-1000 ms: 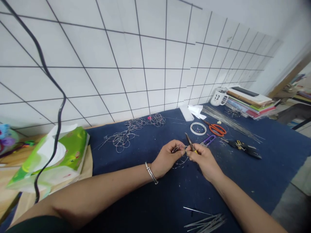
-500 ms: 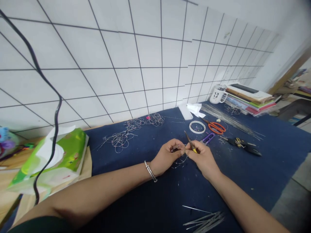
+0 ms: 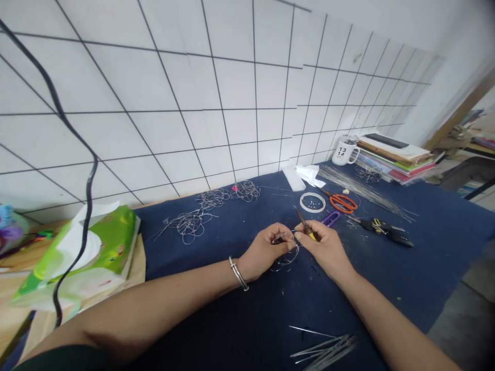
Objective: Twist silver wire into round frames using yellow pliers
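My left hand (image 3: 268, 249) is closed on a looped wire piece (image 3: 286, 261) with small pinkish beads, pinched between thumb and fingertips. Thin wire loops hang below these fingers, over the dark blue cloth (image 3: 240, 319). Just to the right, my right hand (image 3: 325, 247) is closed around pliers (image 3: 306, 224) with a yellow handle, their dark tip pointing up and left. Its thumb and forefinger meet near a wire end by the left fingertips; whether they grip that wire I cannot tell. Most of the pliers' handle is hidden in the palm.
Behind lie several tangled wire loops (image 3: 190, 225). A round bead dish (image 3: 312, 210), orange-handled scissors (image 3: 343, 203), purple snips (image 3: 331, 219) and black pliers (image 3: 386, 232) are at right. Cut wires (image 3: 328, 350) lie in front. A mug (image 3: 344, 150) stands by the wall.
My right hand has moved slightly right, away from the left fingertips, opening a small gap. More of the beaded wire loop shows between the hands.
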Demonstrator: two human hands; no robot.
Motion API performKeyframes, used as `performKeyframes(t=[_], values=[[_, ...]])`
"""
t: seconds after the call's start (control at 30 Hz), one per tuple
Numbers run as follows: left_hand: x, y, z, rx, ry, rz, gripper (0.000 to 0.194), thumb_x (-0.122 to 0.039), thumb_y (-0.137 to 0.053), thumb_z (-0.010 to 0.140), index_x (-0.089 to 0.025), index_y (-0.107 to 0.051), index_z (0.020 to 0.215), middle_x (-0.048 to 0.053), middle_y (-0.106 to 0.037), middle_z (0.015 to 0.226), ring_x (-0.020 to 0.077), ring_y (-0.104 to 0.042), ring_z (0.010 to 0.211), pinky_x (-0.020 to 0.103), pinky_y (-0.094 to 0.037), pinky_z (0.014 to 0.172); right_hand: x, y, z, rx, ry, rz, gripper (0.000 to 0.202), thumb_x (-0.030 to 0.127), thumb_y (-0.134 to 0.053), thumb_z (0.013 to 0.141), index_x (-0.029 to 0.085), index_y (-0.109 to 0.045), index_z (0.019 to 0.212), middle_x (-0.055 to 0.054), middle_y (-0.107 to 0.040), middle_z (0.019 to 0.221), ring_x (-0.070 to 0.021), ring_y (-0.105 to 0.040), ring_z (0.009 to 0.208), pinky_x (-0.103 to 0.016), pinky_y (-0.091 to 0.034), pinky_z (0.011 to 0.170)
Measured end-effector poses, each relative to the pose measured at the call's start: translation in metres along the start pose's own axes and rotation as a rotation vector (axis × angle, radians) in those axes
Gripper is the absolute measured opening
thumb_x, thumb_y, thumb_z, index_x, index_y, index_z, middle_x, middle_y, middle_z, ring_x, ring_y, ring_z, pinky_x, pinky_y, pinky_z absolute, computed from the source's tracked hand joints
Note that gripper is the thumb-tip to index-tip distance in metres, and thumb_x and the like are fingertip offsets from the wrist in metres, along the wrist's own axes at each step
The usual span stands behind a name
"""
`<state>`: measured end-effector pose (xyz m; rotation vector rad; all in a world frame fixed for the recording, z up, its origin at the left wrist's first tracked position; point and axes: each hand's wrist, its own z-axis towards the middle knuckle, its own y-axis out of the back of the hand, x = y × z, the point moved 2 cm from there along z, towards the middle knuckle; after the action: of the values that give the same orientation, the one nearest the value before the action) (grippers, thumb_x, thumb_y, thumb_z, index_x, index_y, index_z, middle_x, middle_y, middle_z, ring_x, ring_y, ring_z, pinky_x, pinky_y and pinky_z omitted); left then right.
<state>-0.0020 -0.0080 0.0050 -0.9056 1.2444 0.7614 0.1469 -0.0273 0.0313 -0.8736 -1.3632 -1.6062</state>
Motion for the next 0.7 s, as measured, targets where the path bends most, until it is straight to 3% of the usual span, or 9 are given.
performKeyframes(t=[0.2, 0.7], values=[[0.0017, -0.0027, -0.0008, 0.045, 0.025, -0.049, 0.019, -0.022, -0.065, 0.069, -0.014, -0.052, 0.080, -0.001, -0.052, 0.075, 0.0072, -0.047, 0.067, 0.022, -0.037, 0.067, 0.0011, 0.0025, 0.0005, 0.031, 0.070, -0.100, 0.014, 0.030, -0.051, 0.078, 0.018, -0.058, 0.076, 0.003, -0.051, 0.064, -0.0105, -0.045, 0.060, -0.022, -0.036, 0.058], [0.0035, 0.0007, 0.0018, -0.009, 0.023, -0.090, 0.018, -0.021, -0.064, 0.070, -0.013, -0.055, 0.084, -0.001, -0.052, 0.076, 0.0060, -0.045, 0.064, 0.019, -0.036, 0.062, 0.0052, 0.0058, -0.0013, 0.000, 0.011, -0.142, 0.009, 0.025, -0.052, 0.075, 0.017, -0.054, 0.071, 0.005, -0.048, 0.061, -0.0087, -0.041, 0.057, -0.020, -0.034, 0.056]])
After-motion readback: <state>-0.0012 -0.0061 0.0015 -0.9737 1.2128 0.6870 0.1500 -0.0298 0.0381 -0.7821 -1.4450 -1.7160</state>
